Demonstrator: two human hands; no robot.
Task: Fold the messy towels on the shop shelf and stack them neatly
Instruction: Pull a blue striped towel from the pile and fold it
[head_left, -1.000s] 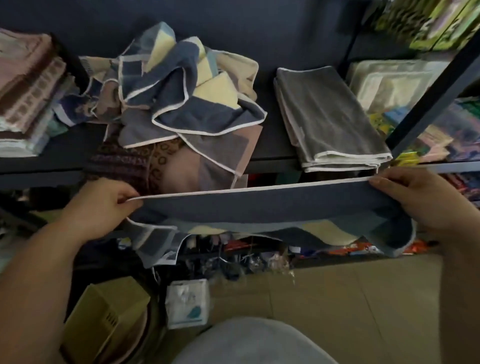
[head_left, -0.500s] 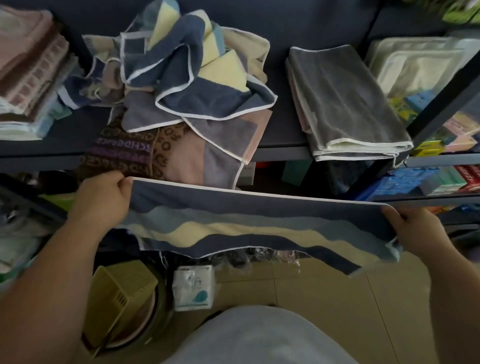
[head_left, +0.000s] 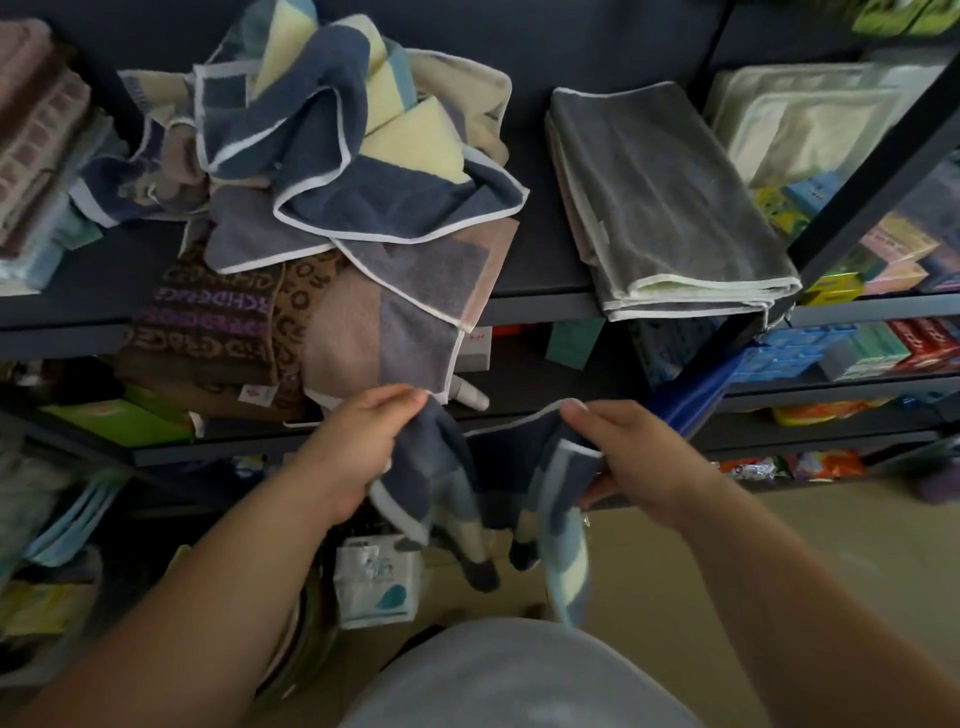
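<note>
A blue, pale-blue and cream towel (head_left: 488, 488) with white edging hangs doubled in front of the shelf, sagging in the middle. My left hand (head_left: 358, 447) pinches its left end and my right hand (head_left: 623, 457) pinches its right end, the two hands close together. On the dark shelf (head_left: 545, 306) above lies a messy heap of towels (head_left: 332, 156) in blue, cream, grey and pink. A neatly folded grey towel stack (head_left: 665, 208) sits to the right of the heap.
A brown patterned towel (head_left: 208, 322) hangs over the shelf edge below the heap. Folded pink and brown towels (head_left: 36, 145) sit at far left, cream packs (head_left: 800, 119) at far right. Lower shelves hold coloured boxes (head_left: 852, 353). A black upright post (head_left: 872, 171) crosses at right.
The towel was stretched wide between my hands. Now my hands have come together and the towel hangs doubled between them.
</note>
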